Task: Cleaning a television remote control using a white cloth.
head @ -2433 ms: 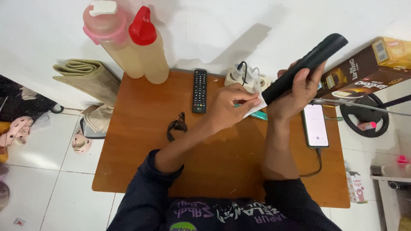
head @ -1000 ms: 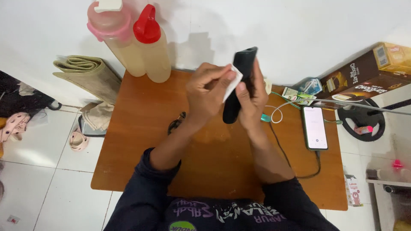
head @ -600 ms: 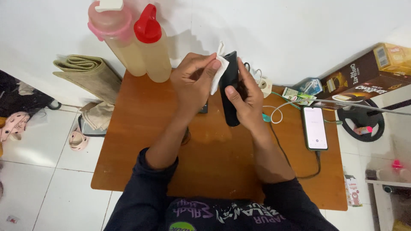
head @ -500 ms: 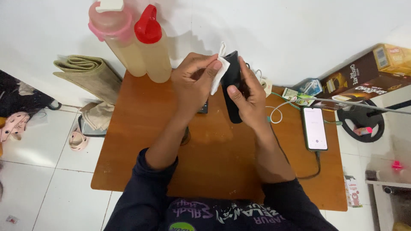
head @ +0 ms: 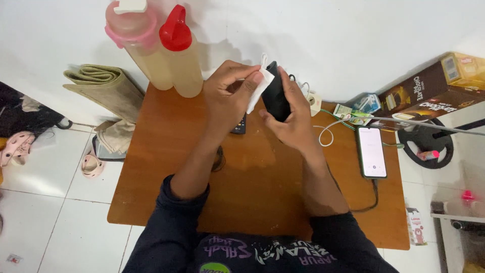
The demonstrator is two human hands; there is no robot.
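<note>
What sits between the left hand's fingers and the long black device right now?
In the head view, a folded white wipe lies pressed between the left hand and the black device, which the right hand grips.

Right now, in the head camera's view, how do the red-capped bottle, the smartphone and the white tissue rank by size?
1. Red-capped bottle, clearly largest.
2. Smartphone.
3. White tissue, partly hidden by the left hand; it is nearer the camera, so its rank is unsure.

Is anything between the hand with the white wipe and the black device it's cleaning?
Nothing visible. The left hand presses the white wipe straight against the black device, which the right hand grips above the table.
</note>
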